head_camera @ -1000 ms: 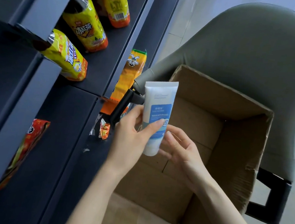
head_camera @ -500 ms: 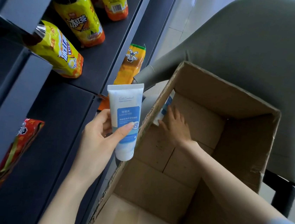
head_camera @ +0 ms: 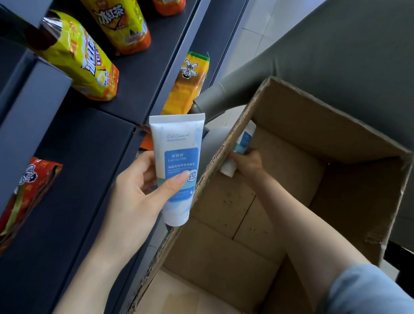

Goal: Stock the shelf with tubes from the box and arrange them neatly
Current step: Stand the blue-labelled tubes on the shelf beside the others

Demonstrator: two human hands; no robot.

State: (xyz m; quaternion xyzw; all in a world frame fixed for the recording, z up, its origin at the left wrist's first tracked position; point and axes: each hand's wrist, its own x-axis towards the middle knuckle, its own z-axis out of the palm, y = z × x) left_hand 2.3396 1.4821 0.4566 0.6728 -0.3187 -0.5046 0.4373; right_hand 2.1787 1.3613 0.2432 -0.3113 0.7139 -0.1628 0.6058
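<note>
My left hand [head_camera: 140, 190] grips a white tube with a blue label [head_camera: 174, 163], cap end down, held upright between the dark shelf [head_camera: 70, 167] and the cardboard box [head_camera: 332, 135]. Inside the box, my right hand [head_camera: 248, 161] curls round a second white and blue tube [head_camera: 242, 141] that leans against the box's left wall. The box's left wall hides part of that tube.
Yellow iced-tea bottles [head_camera: 83, 57] lie on the upper shelf level. An orange snack packet [head_camera: 187, 85] hangs at the shelf edge, a red packet [head_camera: 23, 195] lies lower left. A grey chair [head_camera: 354, 57] carries the box.
My right hand reached deep into the box and closed round a second tube. My left hand carried the first tube leftward toward the shelf.
</note>
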